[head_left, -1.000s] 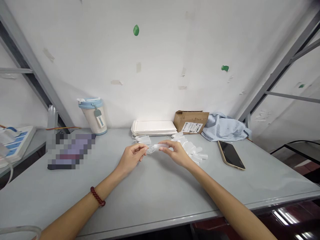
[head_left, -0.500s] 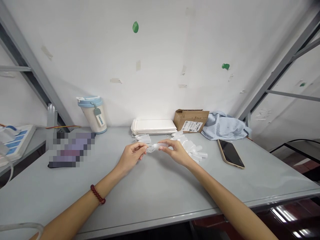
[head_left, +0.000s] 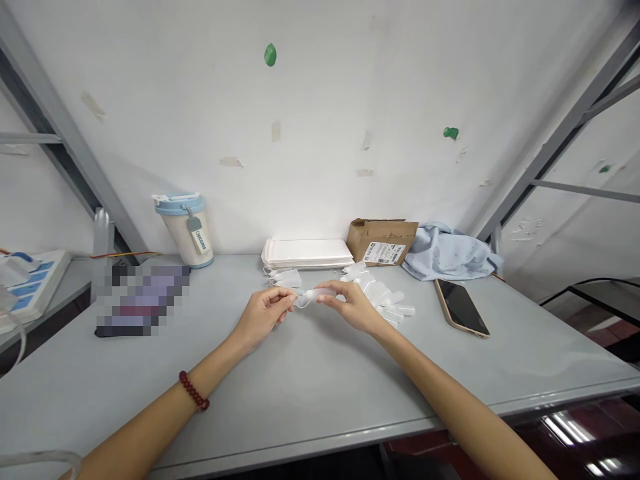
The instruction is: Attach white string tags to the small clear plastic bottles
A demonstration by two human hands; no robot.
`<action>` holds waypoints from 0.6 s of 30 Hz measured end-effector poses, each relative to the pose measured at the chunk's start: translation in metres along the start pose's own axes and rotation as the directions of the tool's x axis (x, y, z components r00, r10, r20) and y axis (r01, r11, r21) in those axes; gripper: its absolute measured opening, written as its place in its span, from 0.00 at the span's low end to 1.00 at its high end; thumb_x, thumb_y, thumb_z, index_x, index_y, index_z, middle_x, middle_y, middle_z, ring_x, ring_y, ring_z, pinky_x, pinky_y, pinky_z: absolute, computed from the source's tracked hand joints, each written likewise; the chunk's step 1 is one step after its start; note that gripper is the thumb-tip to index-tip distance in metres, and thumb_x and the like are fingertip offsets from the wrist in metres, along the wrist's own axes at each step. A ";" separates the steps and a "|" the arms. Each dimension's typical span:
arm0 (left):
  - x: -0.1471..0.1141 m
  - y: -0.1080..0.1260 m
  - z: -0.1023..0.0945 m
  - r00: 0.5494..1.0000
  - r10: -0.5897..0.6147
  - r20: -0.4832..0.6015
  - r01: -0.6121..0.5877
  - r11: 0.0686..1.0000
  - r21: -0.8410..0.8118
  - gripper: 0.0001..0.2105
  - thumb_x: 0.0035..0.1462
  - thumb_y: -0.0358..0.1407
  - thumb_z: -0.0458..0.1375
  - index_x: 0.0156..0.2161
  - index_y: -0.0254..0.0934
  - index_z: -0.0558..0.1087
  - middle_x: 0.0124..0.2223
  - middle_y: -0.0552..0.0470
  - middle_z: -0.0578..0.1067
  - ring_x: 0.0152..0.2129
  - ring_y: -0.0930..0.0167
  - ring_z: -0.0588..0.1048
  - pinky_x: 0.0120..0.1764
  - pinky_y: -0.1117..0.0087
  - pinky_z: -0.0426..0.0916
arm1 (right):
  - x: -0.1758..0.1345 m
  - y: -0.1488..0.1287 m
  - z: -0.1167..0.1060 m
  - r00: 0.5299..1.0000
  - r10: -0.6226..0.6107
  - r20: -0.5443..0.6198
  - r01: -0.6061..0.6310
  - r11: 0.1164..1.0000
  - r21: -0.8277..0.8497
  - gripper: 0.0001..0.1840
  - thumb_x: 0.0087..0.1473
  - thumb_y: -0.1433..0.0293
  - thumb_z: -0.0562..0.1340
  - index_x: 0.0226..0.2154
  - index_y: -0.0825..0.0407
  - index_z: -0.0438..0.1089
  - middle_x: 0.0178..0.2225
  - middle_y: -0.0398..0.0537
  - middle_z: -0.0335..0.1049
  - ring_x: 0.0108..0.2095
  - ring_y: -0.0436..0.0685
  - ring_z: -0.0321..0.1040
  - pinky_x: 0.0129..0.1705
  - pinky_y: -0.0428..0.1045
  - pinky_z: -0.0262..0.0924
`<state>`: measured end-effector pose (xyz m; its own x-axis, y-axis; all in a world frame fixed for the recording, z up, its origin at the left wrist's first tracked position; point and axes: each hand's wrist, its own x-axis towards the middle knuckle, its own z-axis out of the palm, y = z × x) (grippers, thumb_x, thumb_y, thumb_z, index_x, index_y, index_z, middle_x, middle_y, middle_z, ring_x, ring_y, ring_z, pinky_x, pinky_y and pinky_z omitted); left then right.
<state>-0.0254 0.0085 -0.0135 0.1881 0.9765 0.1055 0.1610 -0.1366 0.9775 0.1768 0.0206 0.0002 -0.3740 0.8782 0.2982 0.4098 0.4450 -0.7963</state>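
A small translucent squeeze bottle (head_left: 314,294) lies level between my hands, with a thin tip and a white looped strap on its left side. My right hand (head_left: 347,301) is closed round the bottle's body. My left hand (head_left: 270,308) pinches at the tip end, on what looks like the bottle's small cap, mostly covered by the fingers. Behind my left hand lie several similar bottles (head_left: 286,277) side by side. Beyond and beside my right hand spreads a loose pile of translucent bottles (head_left: 381,293), partly hidden by that hand.
White flat packets (head_left: 307,253) are stacked against the wall, beside a cardboard box (head_left: 385,241) and a bluish cloth (head_left: 447,253). A phone (head_left: 463,308) lies at right. On the left are a tumbler (head_left: 185,230), a blurred-out flat item (head_left: 145,300) and a power strip (head_left: 37,287).
Almost nothing differs. The bottle has shifted very slightly left in my right hand's grip, and both hands keep their hold at nearly the same spot.
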 end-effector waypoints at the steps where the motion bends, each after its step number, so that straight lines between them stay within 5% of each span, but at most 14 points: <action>1: 0.000 0.000 0.000 1.000 -0.003 0.002 0.003 1.000 0.002 0.11 0.50 0.43 0.55 0.31 0.36 0.72 0.24 0.55 0.68 0.17 0.77 0.61 0.20 0.74 0.55 | 0.000 0.000 0.000 1.000 0.002 0.005 -0.002 1.000 -0.003 0.11 0.53 0.68 0.58 0.38 0.50 0.73 0.37 0.46 0.75 0.37 0.55 0.69 0.38 0.49 0.60; 18: -0.002 -0.007 0.001 0.997 -0.020 0.074 0.019 1.000 0.022 0.09 0.51 0.40 0.54 0.29 0.35 0.70 0.23 0.56 0.66 0.17 0.78 0.61 0.21 0.75 0.55 | -0.002 0.000 0.002 0.997 -0.025 0.068 0.026 1.000 -0.009 0.10 0.53 0.68 0.59 0.37 0.52 0.73 0.35 0.46 0.75 0.36 0.55 0.69 0.37 0.48 0.58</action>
<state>-0.0263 0.0074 -0.0205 0.2556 0.9641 0.0719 0.1854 -0.1219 0.9751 0.1757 0.0183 -0.0014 -0.4395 0.8528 0.2819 0.4072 0.4690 -0.7837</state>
